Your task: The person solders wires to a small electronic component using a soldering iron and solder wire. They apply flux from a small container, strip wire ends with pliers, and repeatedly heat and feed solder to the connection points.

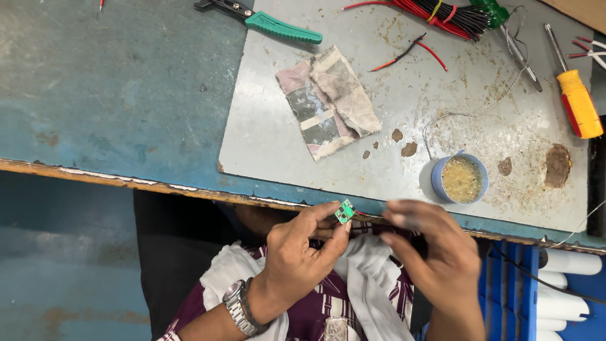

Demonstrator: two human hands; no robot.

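My left hand pinches a tiny green circuit board between thumb and forefinger, just below the bench's front edge. A metal watch sits on that wrist. My right hand is blurred beside the board, fingers curled toward it at a thin red wire that leads off the board; what it holds is hard to make out. Both hands hover over my lap, above white cloth and a purple patterned garment.
On the blue bench lies a grey metal sheet with a dirty rag, a small blue pot of yellowish paste, green-handled pliers, a bundle of red and black wires, a yellow-handled screwdriver and tweezers. White tubes lie in a blue crate at the lower right.
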